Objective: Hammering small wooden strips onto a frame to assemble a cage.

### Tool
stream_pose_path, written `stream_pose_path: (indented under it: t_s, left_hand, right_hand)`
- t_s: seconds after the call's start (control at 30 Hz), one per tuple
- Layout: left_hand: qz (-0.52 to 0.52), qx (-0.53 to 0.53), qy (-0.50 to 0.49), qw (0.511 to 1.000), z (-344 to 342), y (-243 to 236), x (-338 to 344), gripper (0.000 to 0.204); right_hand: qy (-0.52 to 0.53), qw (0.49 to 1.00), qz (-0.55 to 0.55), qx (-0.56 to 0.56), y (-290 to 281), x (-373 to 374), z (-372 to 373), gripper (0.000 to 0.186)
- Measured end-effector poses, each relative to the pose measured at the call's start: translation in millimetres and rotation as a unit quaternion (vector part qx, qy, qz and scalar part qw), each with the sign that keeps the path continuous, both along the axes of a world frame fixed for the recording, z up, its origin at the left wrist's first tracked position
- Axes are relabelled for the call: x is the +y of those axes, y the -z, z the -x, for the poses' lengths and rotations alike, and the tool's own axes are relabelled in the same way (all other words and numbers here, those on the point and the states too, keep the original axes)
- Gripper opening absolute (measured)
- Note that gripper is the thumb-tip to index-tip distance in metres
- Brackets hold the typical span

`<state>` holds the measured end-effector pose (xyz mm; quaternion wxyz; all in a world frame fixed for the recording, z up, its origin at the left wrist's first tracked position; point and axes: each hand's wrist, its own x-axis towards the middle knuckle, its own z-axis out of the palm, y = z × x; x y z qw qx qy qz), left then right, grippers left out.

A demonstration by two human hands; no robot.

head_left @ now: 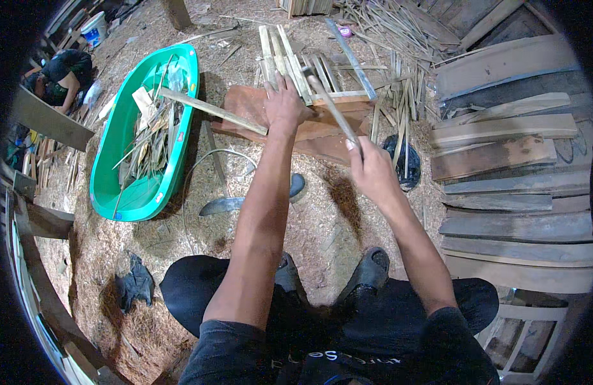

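Note:
My right hand (372,168) is closed round the wooden handle of a hammer (335,112), which slants up and left. The hammer's head is over a small frame of pale wooden slats (328,80). My left hand (285,106) reaches to the near end of the slats, its fingers curled over a wooden slat (280,56); the fingertips are partly hidden. Beneath the slats and my left hand lies a reddish-brown board (316,128). A long metal-coloured straight strip (352,59) rests along the frame's right side.
A green plastic tub (189,112) holding wood scraps stands left, with a loose slat (213,110) across its rim. A curved blade with a dark handle (223,205) lies nearer me. Several planks (502,224) line the right side. Another person (64,74) crouches at far left.

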<state>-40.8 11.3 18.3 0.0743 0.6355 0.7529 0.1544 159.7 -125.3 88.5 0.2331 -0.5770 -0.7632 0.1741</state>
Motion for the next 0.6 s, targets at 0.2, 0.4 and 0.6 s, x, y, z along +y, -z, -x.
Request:
stream_pose_path:
  t_s: [0.2, 0.4, 0.6]
  left_hand:
    - [-0.038, 0.009, -0.009, 0.999, -4.1, 21.8, 6.7, 0.107]
    - [0.000, 0.034, 0.062, 0.998, 16.2, 19.2, 5.6, 0.104]
    - [-0.024, 0.058, -0.003, 0.998, -1.7, 12.5, 0.9, 0.095]
  right_hand:
    - [0.041, 0.994, 0.047, -0.092, 12.0, -6.0, -12.9, 0.025]
    - [0.019, 0.999, 0.030, 0.020, 1.9, -17.6, 9.6, 0.030]
    - [0.080, 0.992, 0.040, 0.086, 11.6, 14.6, -35.2, 0.036]
